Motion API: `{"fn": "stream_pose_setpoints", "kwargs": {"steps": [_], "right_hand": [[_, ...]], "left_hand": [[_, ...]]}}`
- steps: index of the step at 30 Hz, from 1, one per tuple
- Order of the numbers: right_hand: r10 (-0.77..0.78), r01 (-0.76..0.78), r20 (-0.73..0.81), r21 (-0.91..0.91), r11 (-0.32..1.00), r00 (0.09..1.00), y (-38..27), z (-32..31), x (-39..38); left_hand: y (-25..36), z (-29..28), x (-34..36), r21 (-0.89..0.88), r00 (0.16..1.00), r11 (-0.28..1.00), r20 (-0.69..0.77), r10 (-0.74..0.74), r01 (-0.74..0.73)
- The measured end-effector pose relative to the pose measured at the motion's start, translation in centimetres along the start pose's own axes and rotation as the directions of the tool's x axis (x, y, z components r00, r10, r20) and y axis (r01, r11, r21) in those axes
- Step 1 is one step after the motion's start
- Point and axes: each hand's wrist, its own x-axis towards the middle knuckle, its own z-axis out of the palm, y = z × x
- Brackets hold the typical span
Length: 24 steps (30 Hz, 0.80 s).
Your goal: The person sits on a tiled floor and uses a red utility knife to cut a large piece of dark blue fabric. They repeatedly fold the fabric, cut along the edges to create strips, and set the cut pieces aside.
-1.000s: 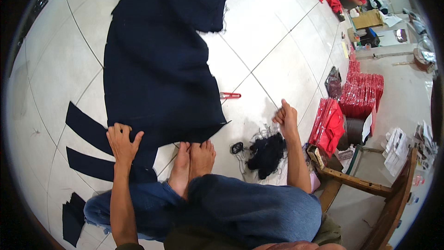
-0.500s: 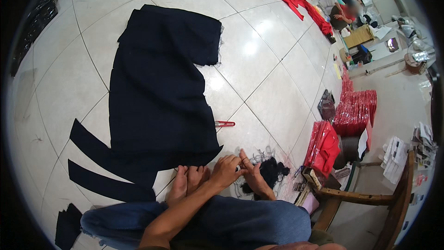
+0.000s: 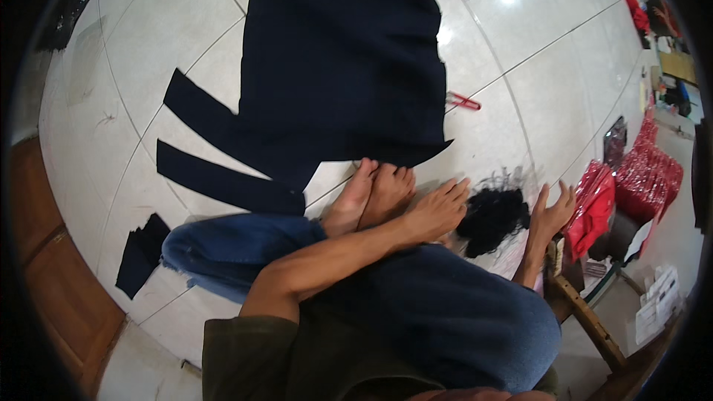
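My left hand reaches over my bent knee, fingers stretched out and nothing visible in it. It is beside a loose heap of black thread and scraps on the tiles. On the heap's other side my right hand is raised with its fingers apart, near the red plastic-wrapped garments. Beyond my bare feet a large dark navy cloth lies flat, its upper part cut off by the picture's edge. Two navy strips extend to its left. A red-handled thread snipper touches the cloth's right edge.
A small navy scrap lies left of my knee. Red wrapped packs and a taller red stack stand at the right, by a wooden frame. A wooden door is at the left. Part of another person shows far right.
My hands, close together before, have parted; the right one has moved to the right, past the black heap. The view has tilted down and shifted, so the cloth sits higher in the picture.
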Motion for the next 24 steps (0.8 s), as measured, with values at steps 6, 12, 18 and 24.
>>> {"fn": "stream_pose_setpoints", "kwargs": {"steps": [6, 12, 18, 24], "right_hand": [[-0.073, 0.085, -0.049, 0.329, 0.941, 0.996, -7.4, 0.2, 2.3], [-0.175, -0.464, 0.646, 0.686, 0.561, 0.743, -16.0, 6.8, -0.1], [-0.180, -0.739, 0.747, 0.662, 0.123, 0.639, -17.5, 3.2, -0.8], [-0.096, -0.915, 0.941, 0.337, 0.223, 0.324, -14.5, 1.5, -4.1]], "left_hand": [[-9.5, -8.6, 0.5, 0.013, 0.913, 0.976, -0.357, -0.199, 0.217], [-17.4, -11.9, 0.5, 0.311, 0.931, 0.883, -0.213, -0.296, 0.352], [-20.1, -9.1, -0.6, 0.430, 0.915, 0.807, -0.188, -0.358, 0.405], [-20.7, -9.8, -0.7, 0.448, 0.913, 0.796, -0.209, -0.349, 0.407]]}}
